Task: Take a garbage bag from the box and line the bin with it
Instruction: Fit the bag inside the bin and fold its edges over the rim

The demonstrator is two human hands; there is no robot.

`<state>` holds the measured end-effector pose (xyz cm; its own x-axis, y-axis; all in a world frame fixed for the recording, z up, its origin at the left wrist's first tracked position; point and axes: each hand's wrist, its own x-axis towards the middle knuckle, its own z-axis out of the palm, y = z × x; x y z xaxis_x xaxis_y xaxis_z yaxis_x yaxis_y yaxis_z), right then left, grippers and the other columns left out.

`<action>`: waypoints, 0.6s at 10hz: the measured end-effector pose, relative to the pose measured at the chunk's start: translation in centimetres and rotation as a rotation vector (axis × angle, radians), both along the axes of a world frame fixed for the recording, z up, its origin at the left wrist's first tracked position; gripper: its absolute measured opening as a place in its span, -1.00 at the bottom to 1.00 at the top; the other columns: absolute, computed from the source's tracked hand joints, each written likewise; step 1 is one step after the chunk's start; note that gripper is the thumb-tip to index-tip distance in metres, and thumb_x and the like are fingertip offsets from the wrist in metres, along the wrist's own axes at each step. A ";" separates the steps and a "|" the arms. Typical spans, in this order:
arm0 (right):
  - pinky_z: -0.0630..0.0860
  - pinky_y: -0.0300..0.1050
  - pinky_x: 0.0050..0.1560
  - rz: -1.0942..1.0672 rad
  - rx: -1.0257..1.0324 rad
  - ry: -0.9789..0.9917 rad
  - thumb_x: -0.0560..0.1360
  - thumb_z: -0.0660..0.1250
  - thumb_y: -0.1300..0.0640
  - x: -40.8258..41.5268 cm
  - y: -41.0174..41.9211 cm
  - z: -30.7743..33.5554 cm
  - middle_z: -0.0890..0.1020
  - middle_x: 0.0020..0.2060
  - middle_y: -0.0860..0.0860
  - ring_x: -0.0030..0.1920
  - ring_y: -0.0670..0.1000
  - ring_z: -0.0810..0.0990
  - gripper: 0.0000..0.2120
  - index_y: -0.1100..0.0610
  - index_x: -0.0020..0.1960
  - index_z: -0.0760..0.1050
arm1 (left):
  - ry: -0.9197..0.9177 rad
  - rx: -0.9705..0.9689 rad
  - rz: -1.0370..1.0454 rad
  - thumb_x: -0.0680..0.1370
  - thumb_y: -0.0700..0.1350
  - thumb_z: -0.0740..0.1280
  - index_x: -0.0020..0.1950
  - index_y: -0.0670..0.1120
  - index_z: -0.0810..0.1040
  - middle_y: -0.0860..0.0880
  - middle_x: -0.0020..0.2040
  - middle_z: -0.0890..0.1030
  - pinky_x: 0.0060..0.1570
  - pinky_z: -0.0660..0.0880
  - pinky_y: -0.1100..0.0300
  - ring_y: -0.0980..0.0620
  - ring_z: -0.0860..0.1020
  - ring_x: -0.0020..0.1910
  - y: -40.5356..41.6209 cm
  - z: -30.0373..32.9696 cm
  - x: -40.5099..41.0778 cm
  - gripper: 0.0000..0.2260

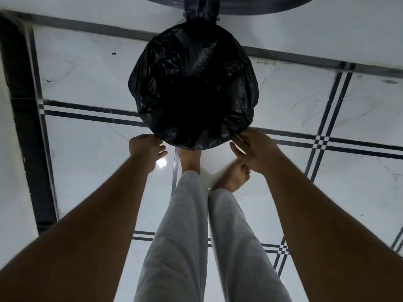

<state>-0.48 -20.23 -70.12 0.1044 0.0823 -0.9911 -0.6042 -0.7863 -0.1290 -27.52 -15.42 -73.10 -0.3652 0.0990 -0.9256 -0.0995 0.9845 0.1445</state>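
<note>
Forearms nearest the camera, both reaching down. Left hand (145, 149): fingers curled at the near-left edge of the bag (194, 83); whether it pinches plastic, cannot tell. Right hand (254, 149): loosely spread, fingertips at the near-right edge, nothing gripped. Bag: black, crinkled, stretched over the round bin mouth, hiding the rim. Bin stands on tiled floor (305, 192), lid (218, 3) raised behind.

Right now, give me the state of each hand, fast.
Left hand: at the near edge of the black garbage bag, grip cannot be told.
Right hand: open, fingers spread, beside the bag's edge.
</note>
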 end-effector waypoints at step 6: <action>0.36 0.25 0.59 0.104 0.095 -0.406 0.64 0.10 -0.37 -4.3 6.7 3.4 0.40 0.66 0.09 0.63 0.22 0.39 -0.17 -0.02 0.80 0.07 | -0.101 0.261 0.109 0.71 0.35 0.03 0.60 0.07 0.47 0.06 0.46 0.59 0.57 0.27 -0.09 0.01 0.52 0.43 5.7 5.4 2.5 -0.40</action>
